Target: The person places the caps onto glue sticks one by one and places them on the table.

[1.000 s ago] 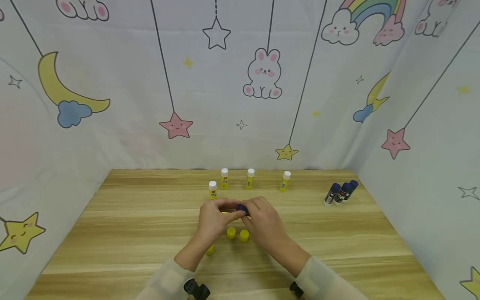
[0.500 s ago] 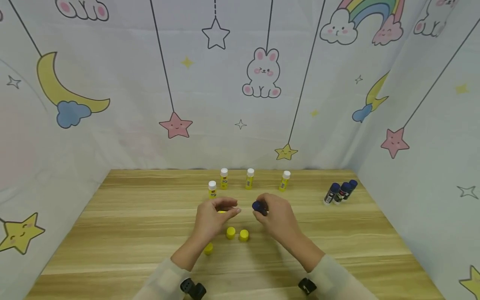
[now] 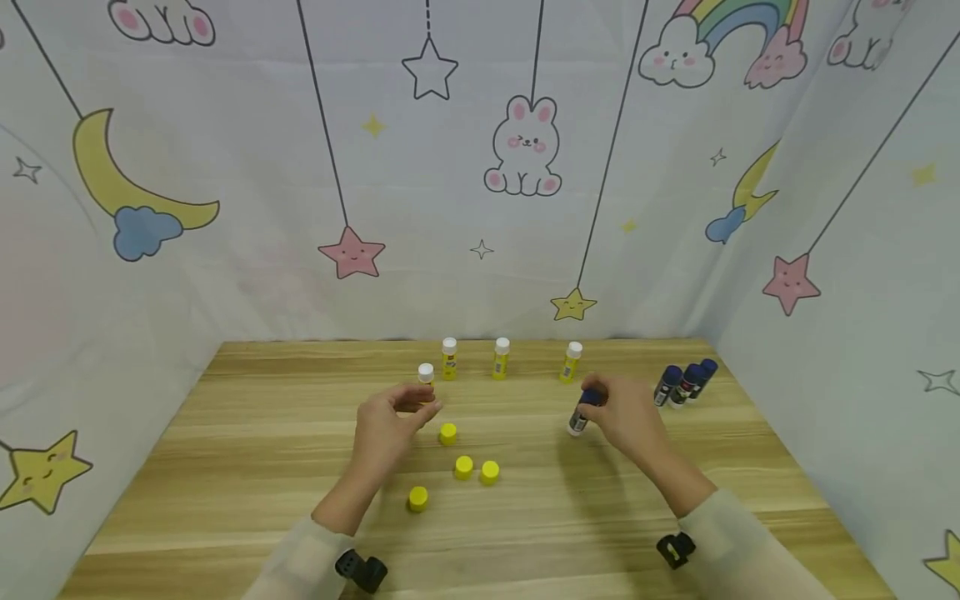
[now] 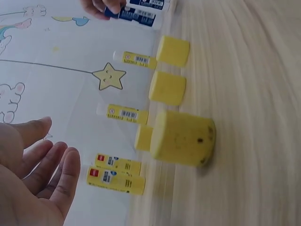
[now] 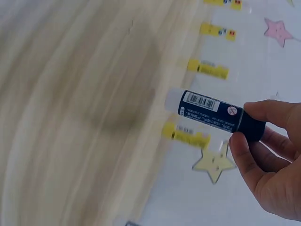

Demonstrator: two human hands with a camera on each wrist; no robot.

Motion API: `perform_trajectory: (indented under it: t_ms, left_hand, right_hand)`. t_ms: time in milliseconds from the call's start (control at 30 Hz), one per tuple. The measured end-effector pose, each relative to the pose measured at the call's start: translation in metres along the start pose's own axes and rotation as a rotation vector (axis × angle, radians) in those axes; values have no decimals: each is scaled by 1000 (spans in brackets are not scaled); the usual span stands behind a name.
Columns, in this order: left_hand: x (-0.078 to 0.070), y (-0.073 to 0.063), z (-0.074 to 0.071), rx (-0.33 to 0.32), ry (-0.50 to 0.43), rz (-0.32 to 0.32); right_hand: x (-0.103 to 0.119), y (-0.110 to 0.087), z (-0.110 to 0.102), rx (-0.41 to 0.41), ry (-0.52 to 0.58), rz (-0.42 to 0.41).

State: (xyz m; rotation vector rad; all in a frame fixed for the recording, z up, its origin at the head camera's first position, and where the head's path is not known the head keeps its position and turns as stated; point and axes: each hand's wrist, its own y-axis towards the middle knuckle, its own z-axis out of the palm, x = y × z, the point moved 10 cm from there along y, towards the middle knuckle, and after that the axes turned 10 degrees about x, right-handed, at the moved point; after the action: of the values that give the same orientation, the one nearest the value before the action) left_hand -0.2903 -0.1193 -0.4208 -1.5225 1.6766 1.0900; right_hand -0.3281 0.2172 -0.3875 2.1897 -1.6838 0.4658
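The right hand (image 3: 630, 412) pinches a navy glue stick (image 5: 209, 110) by its navy cap, thumb on one side and bent fingers on the other, a little to the right of the rightmost yellow glue stick (image 3: 570, 365) and nearer to the person than it. The held stick slants, its white end pointing down and to the left, with a barcode on its label, and it seems to be clear of the desk (image 3: 217, 475). Well to the left of the rightmost yellow glue stick, the left hand (image 3: 390, 421) hovers with fingers loosely bent and spread, a gap between thumb and fingertips. Three more yellow glue sticks (image 3: 501, 358) with white caps stand upright to the left of the rightmost one, the nearest partly hidden behind the left fingers. Four small yellow blocks (image 3: 463, 467) sit to its left and closer to the person, two of them just beside each other. To its right, three navy glue sticks (image 3: 686, 387) stand grouped close together. Behind it hangs a white curtain (image 3: 262, 283), whose printed yellow star (image 3: 573, 306) shows right above its cap. Both arms wear pale sleeves (image 3: 300, 558) with black devices (image 3: 362, 571) at the wrists.
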Motion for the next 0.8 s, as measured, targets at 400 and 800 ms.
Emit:
perform_trajectory:
  t_ms: [400, 800]
  left_hand:
    - [29, 8, -28, -50, -7, -92]
    - [51, 14, -36, 19, 16, -173]
  right_hand:
    - [-49, 16, -43, 6, -161, 61]
    - [-70, 23, -44, 29, -205, 116]
